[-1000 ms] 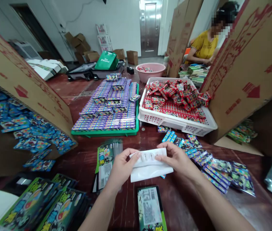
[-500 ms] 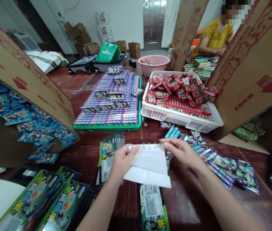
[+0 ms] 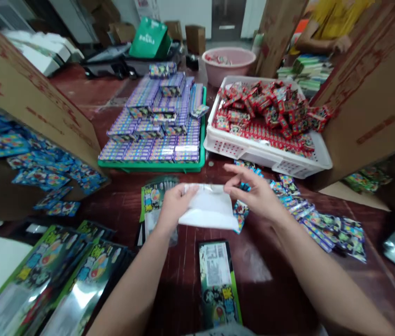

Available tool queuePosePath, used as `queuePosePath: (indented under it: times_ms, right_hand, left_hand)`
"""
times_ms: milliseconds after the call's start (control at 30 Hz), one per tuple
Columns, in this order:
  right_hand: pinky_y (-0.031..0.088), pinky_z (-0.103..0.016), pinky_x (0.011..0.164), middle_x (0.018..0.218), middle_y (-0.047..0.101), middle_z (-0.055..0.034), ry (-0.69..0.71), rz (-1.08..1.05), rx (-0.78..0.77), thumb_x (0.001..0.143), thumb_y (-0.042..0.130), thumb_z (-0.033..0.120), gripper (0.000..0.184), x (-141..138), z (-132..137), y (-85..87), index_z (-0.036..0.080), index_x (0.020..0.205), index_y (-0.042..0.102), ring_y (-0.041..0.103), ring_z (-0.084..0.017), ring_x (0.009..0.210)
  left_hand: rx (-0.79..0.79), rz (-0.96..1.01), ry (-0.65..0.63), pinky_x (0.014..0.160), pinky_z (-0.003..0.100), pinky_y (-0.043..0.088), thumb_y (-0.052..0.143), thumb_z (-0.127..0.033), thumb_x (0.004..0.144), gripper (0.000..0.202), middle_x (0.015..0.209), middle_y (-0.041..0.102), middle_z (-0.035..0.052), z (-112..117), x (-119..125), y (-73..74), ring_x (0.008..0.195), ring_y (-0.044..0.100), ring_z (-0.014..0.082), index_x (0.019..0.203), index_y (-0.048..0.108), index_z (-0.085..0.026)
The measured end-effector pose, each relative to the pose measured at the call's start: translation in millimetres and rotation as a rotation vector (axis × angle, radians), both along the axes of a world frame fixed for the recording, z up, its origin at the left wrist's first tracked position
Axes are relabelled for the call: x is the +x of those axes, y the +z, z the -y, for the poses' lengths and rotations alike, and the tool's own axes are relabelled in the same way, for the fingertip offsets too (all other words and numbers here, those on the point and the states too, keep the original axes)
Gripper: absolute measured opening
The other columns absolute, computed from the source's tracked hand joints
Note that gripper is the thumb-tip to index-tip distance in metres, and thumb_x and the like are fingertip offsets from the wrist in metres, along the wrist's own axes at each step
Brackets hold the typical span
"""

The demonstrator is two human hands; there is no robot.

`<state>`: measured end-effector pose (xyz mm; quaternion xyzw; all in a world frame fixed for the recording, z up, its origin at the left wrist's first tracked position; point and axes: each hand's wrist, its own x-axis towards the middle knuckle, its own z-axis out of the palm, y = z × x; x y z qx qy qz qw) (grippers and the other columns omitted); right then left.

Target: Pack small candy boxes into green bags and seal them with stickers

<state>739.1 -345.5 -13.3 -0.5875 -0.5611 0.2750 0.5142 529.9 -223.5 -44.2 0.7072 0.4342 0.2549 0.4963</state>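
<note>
My left hand [image 3: 172, 205] is closed on the left edge of a white plastic pouch [image 3: 208, 211], holding it just above the dark red table [image 3: 274, 280]. My right hand [image 3: 253, 192] hovers at the pouch's upper right corner with fingers spread, blurred by motion, and seems to hold nothing. Below the pouch a green printed bag [image 3: 218, 284] lies face down with its barcode label up. Another green bag [image 3: 153, 203] lies under my left hand.
A green tray of purple packets [image 3: 158, 126] and a white crate of red packets [image 3: 270, 121] stand beyond my hands. Loose mixed packets [image 3: 316, 221] lie to the right, green bags [image 3: 60, 284] to the lower left. Cardboard boxes flank both sides. Another person sits at the far right.
The camera tilted downward. My right hand let go of the pouch's top edge and lifted off it; my left hand kept its hold and the pouch moved slightly farther from me.
</note>
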Motion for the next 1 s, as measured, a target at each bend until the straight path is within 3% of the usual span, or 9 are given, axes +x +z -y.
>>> queuePosePath:
  times_ms: [100, 200, 267, 333, 400, 500, 633, 833, 1000]
  right_hand:
    - [0.055, -0.038, 0.084, 0.090, 0.072, -0.0012, -0.059, -0.130, 0.030, 0.090, 0.071, 0.030, 0.056, -6, 20, 15.3, 0.027, 0.142, 0.051, 0.067, -0.018, 0.082]
    - [0.056, -0.036, 0.082, 0.089, 0.071, -0.0006, -0.093, -0.227, -0.012, 0.088, 0.074, 0.028, 0.063, -12, 51, 23.2, 0.029, 0.145, 0.048, 0.067, -0.018, 0.082]
    - [0.057, -0.036, 0.081, 0.089, 0.070, -0.0007, -0.051, -0.286, -0.103, 0.088, 0.074, 0.028, 0.062, -20, 73, 18.7, 0.031, 0.145, 0.048, 0.067, -0.017, 0.082]
    - [0.057, -0.035, 0.080, 0.089, 0.070, -0.0009, 0.015, -0.349, -0.206, 0.089, 0.073, 0.030, 0.062, -31, 89, 9.0, 0.031, 0.145, 0.046, 0.067, -0.017, 0.083]
    - [0.057, -0.037, 0.083, 0.090, 0.070, -0.0012, 0.059, -0.389, -0.266, 0.090, 0.071, 0.031, 0.063, -42, 99, -0.4, 0.029, 0.146, 0.043, 0.067, -0.017, 0.085]
    - [0.056, -0.038, 0.088, 0.093, 0.069, -0.0016, 0.086, -0.415, -0.291, 0.089, 0.071, 0.031, 0.067, -56, 106, -5.8, 0.027, 0.148, 0.040, 0.067, -0.017, 0.088]
    - [0.056, -0.035, 0.081, 0.093, 0.069, -0.0008, 0.153, -0.396, -0.347, 0.087, 0.071, 0.027, 0.075, -67, 113, -5.0, 0.026, 0.152, 0.033, 0.066, -0.016, 0.085]
    - [0.051, -0.043, 0.090, 0.096, 0.070, -0.0010, 0.063, -0.072, -0.348, 0.090, 0.066, 0.023, 0.084, -75, 124, -10.6, 0.031, 0.159, 0.019, 0.066, -0.021, 0.090]
    - [0.034, -0.058, 0.106, 0.111, 0.071, -0.0028, -0.079, 0.466, -0.098, 0.093, 0.066, 0.022, 0.091, -85, 136, -16.0, 0.041, 0.160, 0.009, 0.059, -0.028, 0.104]
  left_hand:
    - [0.081, -0.046, 0.099, 0.083, 0.036, 0.052, 0.077, -0.050, 0.078, 0.045, 0.103, 0.073, 0.0097, 0, -6, 7.4, 0.095, 0.067, 0.0266, 0.107, 0.072, -0.016]
    - [0.433, -0.093, 0.212, 0.106, 0.043, 0.042, 0.083, -0.044, 0.075, 0.060, 0.132, 0.060, 0.0117, 29, -28, 17.2, 0.124, 0.054, 0.0298, 0.127, 0.063, -0.021]
    - [0.544, -0.160, 0.042, 0.107, 0.045, 0.041, 0.074, -0.038, 0.086, 0.041, 0.127, 0.061, 0.0098, 60, -45, 17.1, 0.122, 0.054, 0.0281, 0.123, 0.065, -0.024]
    - [0.422, -0.225, -0.239, 0.102, 0.044, 0.045, 0.064, -0.032, 0.093, 0.024, 0.116, 0.066, 0.0082, 88, -58, 8.9, 0.112, 0.058, 0.0261, 0.115, 0.070, -0.025]
    - [0.241, -0.227, -0.389, 0.097, 0.044, 0.047, 0.062, -0.029, 0.094, 0.018, 0.109, 0.068, 0.0076, 107, -64, -1.8, 0.105, 0.061, 0.0251, 0.106, 0.074, -0.024]
    - [-0.010, -0.078, -0.397, 0.097, 0.042, 0.048, 0.063, -0.028, 0.093, 0.014, 0.111, 0.071, 0.0071, 118, -64, -7.4, 0.105, 0.064, 0.0235, 0.096, 0.075, -0.023]
    - [-0.268, -0.007, -0.376, 0.083, 0.034, 0.053, 0.064, -0.032, 0.092, 0.017, 0.102, 0.077, 0.0048, 125, -55, 4.4, 0.089, 0.070, 0.0202, 0.099, 0.076, -0.022]
    - [-0.259, -0.013, -0.378, 0.078, 0.032, 0.054, 0.065, -0.032, 0.091, 0.018, 0.099, 0.079, 0.0038, 131, -52, 11.0, 0.086, 0.071, 0.0195, 0.100, 0.078, -0.022]
    - [-0.253, -0.005, -0.368, 0.081, 0.032, 0.054, 0.065, -0.032, 0.090, 0.018, 0.099, 0.079, 0.0049, 131, -55, 13.2, 0.086, 0.071, 0.0199, 0.098, 0.077, -0.021]
